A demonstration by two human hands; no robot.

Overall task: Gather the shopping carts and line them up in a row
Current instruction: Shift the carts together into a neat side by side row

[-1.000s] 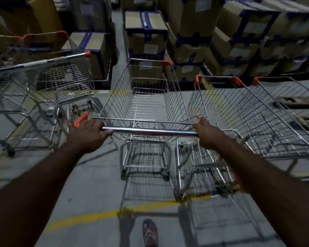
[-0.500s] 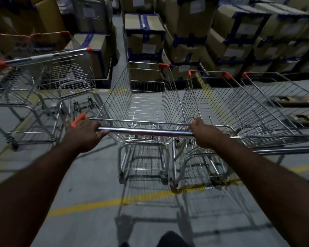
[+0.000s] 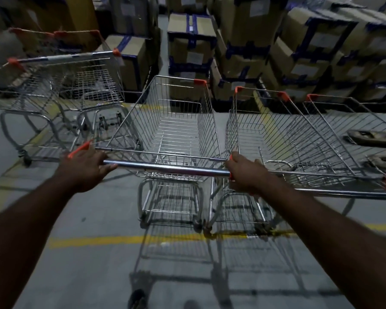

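Head view: four carts (image 3: 76, 85) (image 3: 172, 130) (image 3: 265, 130) (image 3: 354, 121), two hands (image 3: 85, 168) (image 3: 245, 175)

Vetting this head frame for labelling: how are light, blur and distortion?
Head view: dim, bluish light; middle cart with left hand and right hand on its handle fairly sharp; left cart and stacked boxes smeared; head view's wide angle bows the edges; wire shadows fall on the floor toward the camera.

Middle cart (image 3: 165, 139) stands between left cart (image 3: 60, 85) and right cart (image 3: 276, 134), boxes (image 3: 299, 52) behind.
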